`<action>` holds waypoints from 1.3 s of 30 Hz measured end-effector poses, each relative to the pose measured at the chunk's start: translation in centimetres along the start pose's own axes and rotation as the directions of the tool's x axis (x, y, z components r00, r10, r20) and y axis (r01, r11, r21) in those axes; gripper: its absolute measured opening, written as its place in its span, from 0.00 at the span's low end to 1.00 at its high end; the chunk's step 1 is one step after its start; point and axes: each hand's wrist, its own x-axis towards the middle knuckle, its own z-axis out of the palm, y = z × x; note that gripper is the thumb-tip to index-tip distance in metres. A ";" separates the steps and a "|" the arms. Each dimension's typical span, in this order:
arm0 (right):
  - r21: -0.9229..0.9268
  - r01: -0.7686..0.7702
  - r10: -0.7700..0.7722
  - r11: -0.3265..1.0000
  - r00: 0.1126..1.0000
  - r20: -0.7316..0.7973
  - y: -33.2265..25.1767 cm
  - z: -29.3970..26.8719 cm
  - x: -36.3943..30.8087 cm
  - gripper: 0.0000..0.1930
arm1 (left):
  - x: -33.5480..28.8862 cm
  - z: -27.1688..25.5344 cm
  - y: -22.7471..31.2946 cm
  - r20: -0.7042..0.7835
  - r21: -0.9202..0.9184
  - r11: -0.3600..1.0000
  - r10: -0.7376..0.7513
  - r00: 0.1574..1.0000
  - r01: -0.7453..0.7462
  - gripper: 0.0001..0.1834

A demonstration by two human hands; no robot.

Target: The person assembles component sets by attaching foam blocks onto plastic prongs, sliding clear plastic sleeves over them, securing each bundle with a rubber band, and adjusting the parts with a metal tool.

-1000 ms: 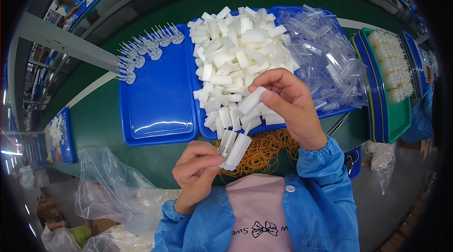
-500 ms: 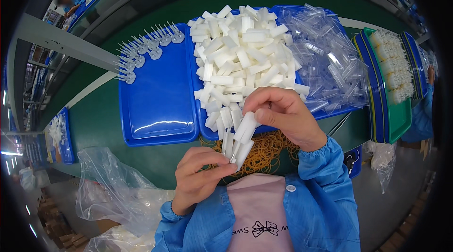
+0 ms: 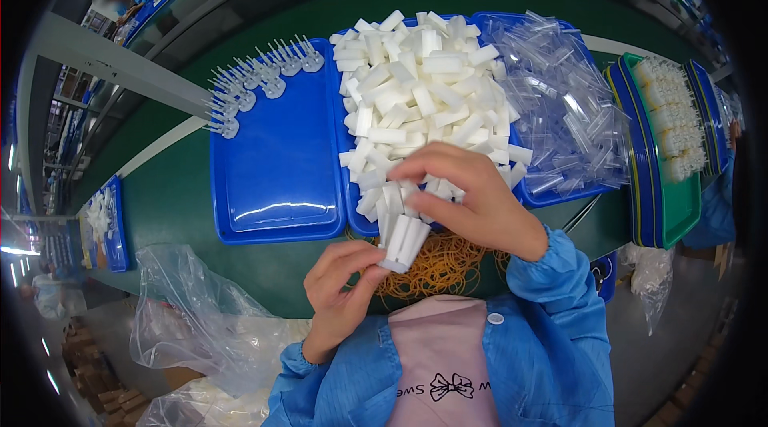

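Observation:
My right hand (image 3: 468,199) and my left hand (image 3: 344,283) together hold a small bundle of white foam sticks (image 3: 402,241) just above the near edge of a blue tray (image 3: 356,215). The right hand's fingers close over the bundle's top, while the left hand's fingertips press its lower end. That tray carries a big heap of the same white foam sticks (image 3: 416,91). A loose pile of tan rubber bands (image 3: 444,263) lies on the green table directly under the bundle.
An empty-looking blue tray (image 3: 272,179) on the left has several clear plastic picks (image 3: 256,87) along its far edge. Clear plastic sleeves (image 3: 560,115) lie right of the heap. Stacked green and blue trays (image 3: 668,187) stand far right. Clear bags (image 3: 200,323) hang at lower left.
My right hand brought another foam stick down from the heap and pressed it into the bundle. Both hands have closed in on the bundle, now held more upright.

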 end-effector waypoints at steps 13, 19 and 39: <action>-0.829 0.055 -0.097 0.556 0.995 0.002 3.1 2.9 1.8 0.15 | -1.1 -1.0 -0.7 -0.203 0.053 0.997 -0.040 0.978 0.051 0.10; -0.809 0.125 -0.184 0.574 0.983 0.021 3.4 3.7 2.3 0.16 | -0.8 -0.6 -0.5 -0.257 0.061 0.998 0.011 0.966 0.005 0.09; 0.731 -0.203 0.309 0.652 0.951 -0.012 1.2 1.7 1.6 0.18 | 0.2 -1.1 1.0 -0.042 0.192 0.942 0.287 0.957 -0.274 0.16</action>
